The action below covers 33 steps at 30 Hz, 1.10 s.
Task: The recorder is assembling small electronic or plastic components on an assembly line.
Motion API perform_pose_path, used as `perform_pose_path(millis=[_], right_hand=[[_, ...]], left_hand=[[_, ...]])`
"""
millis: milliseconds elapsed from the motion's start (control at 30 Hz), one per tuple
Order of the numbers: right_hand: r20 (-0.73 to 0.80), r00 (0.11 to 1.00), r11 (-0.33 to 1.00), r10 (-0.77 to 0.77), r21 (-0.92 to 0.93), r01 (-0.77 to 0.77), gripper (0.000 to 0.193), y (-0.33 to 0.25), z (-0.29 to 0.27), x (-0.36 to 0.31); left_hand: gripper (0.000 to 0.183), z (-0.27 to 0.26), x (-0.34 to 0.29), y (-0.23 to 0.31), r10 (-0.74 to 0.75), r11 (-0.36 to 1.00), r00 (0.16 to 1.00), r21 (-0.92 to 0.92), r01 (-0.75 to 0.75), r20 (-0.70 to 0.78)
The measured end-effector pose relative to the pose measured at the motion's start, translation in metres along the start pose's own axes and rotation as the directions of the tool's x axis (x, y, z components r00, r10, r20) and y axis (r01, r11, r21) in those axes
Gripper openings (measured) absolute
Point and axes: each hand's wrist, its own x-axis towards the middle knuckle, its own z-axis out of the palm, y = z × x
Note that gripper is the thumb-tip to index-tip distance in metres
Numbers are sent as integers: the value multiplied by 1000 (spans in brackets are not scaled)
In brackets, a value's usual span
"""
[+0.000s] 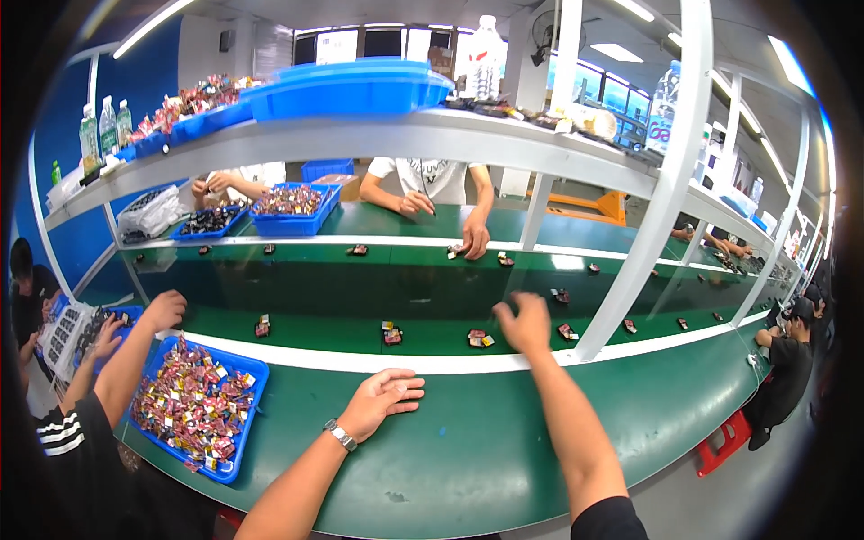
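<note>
My left hand (382, 402), with a metal-banded watch (341, 435) on its wrist, hovers above the green table by the white rail. Its fingers are loosely stretched and hold nothing I can see. My right hand (526, 324) reaches over the rail above the green conveyor belt, thumb apart from the slightly blurred fingers. Left of it on the belt lies a small dark-red piece with yellow and white tags (480, 338); another tagged piece (567, 332) lies to its right. Further left is a similar piece (391, 334).
A blue tray (256, 423) heaped with similar pieces stands at my left, beside a neighbour's arm (135, 360). Across the belt a person's hand (474, 236) touches a piece. A white post (643, 198) rises right of my right hand. Overhead, a shelf (360, 139) carries blue trays and bottles.
</note>
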Motion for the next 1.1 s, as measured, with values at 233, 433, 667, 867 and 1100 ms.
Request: perform_pose_path(millis=[233, 433, 667, 867, 1100], right_hand=[[-40, 858, 644, 512, -643, -415, 60, 169, 11, 58], [-22, 791, 656, 612, -545, -523, 53, 202, 33, 73], [-28, 955, 955, 295, -24, -296, 50, 169, 33, 69], [358, 927, 853, -116, 513, -92, 47, -37, -11, 1], [344, 808, 731, -477, 666, 148, 68, -150, -58, -82]], left_hand=[[31, 6, 8, -8, 9, 991, 1000, 135, -12, 30], [29, 3, 2, -4, -10, 991, 1000, 134, 11, -7], [29, 8, 9, -8, 13, 983, 1000, 184, -15, 13], [29, -1, 4, -6, 39, 990, 999, 136, -35, -27], [36, -24, 8, -14, -21, 982, 987, -180, 50, 159]])
